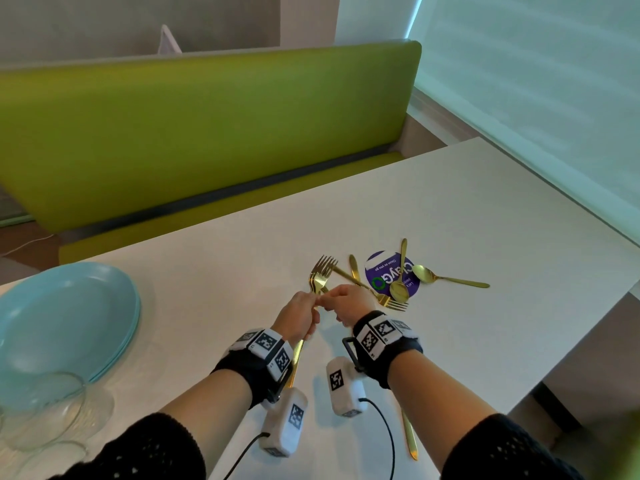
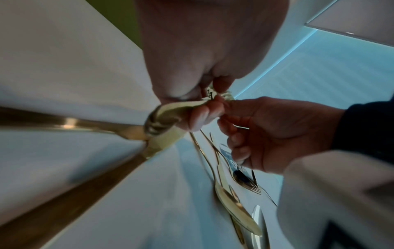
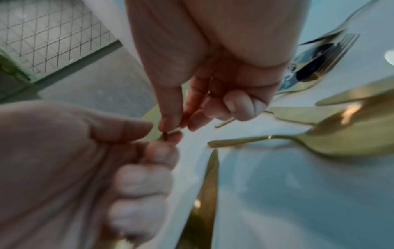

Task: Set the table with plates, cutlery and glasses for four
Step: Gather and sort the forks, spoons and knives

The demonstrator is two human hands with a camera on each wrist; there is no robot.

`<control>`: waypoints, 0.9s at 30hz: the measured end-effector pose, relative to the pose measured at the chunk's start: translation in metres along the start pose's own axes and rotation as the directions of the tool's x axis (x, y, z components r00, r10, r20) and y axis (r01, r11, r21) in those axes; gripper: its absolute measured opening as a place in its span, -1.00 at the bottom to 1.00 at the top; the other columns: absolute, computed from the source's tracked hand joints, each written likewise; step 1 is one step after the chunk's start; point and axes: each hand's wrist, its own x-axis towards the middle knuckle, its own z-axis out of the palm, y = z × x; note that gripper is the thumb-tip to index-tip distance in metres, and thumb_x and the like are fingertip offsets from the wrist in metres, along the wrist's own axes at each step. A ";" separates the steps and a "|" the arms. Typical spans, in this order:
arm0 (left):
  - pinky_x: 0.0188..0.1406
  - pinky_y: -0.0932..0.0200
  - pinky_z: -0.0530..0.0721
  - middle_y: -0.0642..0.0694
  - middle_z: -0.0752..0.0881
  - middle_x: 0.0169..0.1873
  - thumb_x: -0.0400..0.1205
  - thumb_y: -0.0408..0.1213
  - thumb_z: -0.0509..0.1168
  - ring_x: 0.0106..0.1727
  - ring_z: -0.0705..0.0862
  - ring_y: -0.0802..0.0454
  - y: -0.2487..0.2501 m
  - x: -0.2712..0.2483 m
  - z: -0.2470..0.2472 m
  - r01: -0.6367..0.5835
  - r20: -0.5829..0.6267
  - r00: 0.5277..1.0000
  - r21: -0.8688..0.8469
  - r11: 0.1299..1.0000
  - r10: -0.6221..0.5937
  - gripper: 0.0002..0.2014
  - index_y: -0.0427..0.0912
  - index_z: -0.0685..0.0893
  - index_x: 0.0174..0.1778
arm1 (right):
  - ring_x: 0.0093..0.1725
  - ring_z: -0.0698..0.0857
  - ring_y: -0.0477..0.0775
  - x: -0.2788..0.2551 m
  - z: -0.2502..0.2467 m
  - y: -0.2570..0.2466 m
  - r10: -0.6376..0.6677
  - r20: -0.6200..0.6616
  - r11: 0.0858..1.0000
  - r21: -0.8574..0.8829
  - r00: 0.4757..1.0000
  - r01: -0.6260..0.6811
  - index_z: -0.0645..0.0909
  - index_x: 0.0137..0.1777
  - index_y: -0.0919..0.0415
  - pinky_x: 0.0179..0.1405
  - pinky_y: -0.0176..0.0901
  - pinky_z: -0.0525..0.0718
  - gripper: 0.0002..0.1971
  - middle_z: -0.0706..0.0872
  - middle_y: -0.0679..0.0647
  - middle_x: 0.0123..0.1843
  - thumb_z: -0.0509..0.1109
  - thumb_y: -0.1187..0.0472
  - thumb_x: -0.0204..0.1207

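Observation:
My left hand grips a bundle of gold forks above the white table, tines pointing away and handles sticking out below the wrist. My right hand meets it from the right. Its thumb and forefinger pinch the neck of one fork just under the tines. Another fork, a knife and two spoons lie loose on the table beyond my hands. A stack of pale blue plates sits at the left, with clear glasses in front of it.
A round purple sticker lies under the loose cutlery. One more gold knife lies near the front edge under my right forearm. A green bench runs along the table's far side. The table's right edge drops off near a window blind.

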 end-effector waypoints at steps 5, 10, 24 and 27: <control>-0.66 0.27 0.21 -0.08 0.41 -0.52 0.73 -0.33 -0.06 -0.70 0.30 0.15 0.001 0.009 -0.016 0.030 -0.089 0.996 -0.015 0.999 -0.031 -0.71 -0.14 0.46 -0.26 | 0.10 0.70 0.09 0.023 -0.023 -0.004 -0.077 -0.191 0.913 -0.408 0.979 -0.008 0.68 0.08 0.19 0.04 -0.13 0.66 -0.77 0.75 0.12 0.09 0.34 0.07 0.57; -0.49 0.22 0.31 -0.06 0.44 -0.40 0.75 -0.32 -0.08 -0.48 0.37 0.06 0.003 0.017 -0.031 0.007 -0.107 0.994 0.095 0.995 0.003 -0.70 -0.10 0.43 -0.27 | 0.32 0.59 0.17 0.043 -0.040 0.002 -0.004 -0.208 0.722 -0.677 0.978 -0.141 0.56 0.32 0.22 0.15 -0.05 0.61 -0.69 0.60 0.19 0.32 0.16 0.28 0.63; -0.34 0.23 0.49 -0.06 0.54 -0.31 0.75 -0.24 -0.01 -0.31 0.50 0.05 0.006 0.029 -0.043 -0.019 -0.186 0.981 0.156 0.988 0.048 -0.76 -0.12 0.53 -0.12 | 0.21 0.66 0.17 0.042 -0.030 -0.009 -0.106 -0.110 0.608 -0.794 0.988 -0.023 0.56 0.25 0.25 0.09 -0.04 0.65 -0.73 0.68 0.19 0.21 0.14 0.27 0.64; 0.00 0.08 0.56 -0.11 0.62 -0.12 0.75 -0.21 0.01 -0.04 0.60 -0.08 0.015 0.028 -0.047 -0.054 -0.285 0.950 0.251 0.967 0.127 -0.77 -0.20 0.55 0.10 | 0.26 0.60 0.17 0.029 -0.028 -0.025 -0.277 -0.016 0.517 -0.845 0.961 0.135 0.55 0.27 0.26 0.15 -0.01 0.65 -0.73 0.65 0.18 0.22 0.17 0.28 0.63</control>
